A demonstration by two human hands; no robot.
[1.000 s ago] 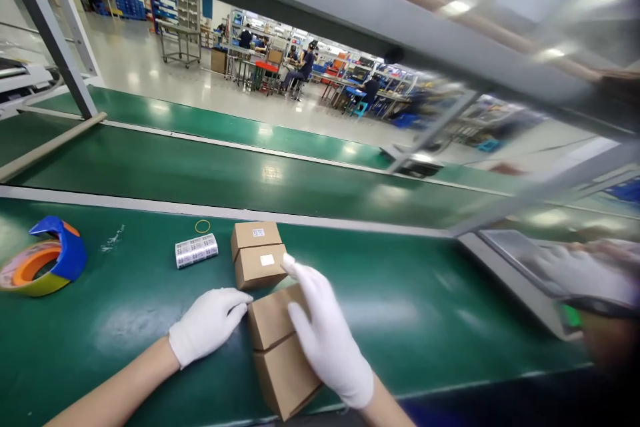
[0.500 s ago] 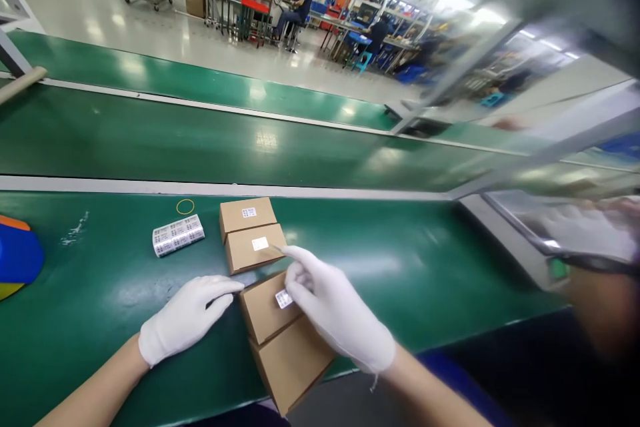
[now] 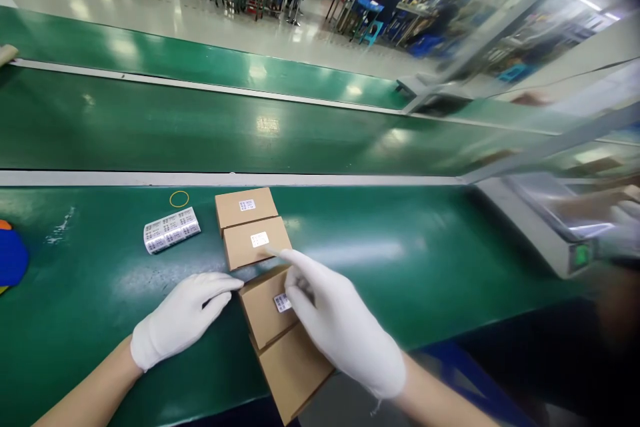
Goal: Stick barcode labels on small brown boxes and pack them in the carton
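Several small brown cardboard boxes lie in a row on the green bench. My left hand [image 3: 183, 317], in a white glove, rests flat on the bench with its fingertips against the left edge of the third box [image 3: 263, 310]. My right hand [image 3: 343, 323], also gloved, lies over that box and presses a small white label [image 3: 283, 302] on its top. The nearest box [image 3: 290, 373] overhangs the bench's front edge. Two farther boxes [image 3: 256, 242], [image 3: 245, 205] each carry a white label.
A strip of printed labels [image 3: 171, 229] and a yellow rubber band [image 3: 179, 199] lie left of the boxes. A blue and orange tape dispenser [image 3: 11, 259] sits at the far left edge. A grey machine [image 3: 555, 230] stands at right, another person's gloved hand [image 3: 623, 223] by it.
A white label now shows on the third box, where my right hand earlier covered the bare top. The view has tilted downward; my left hand has barely moved.
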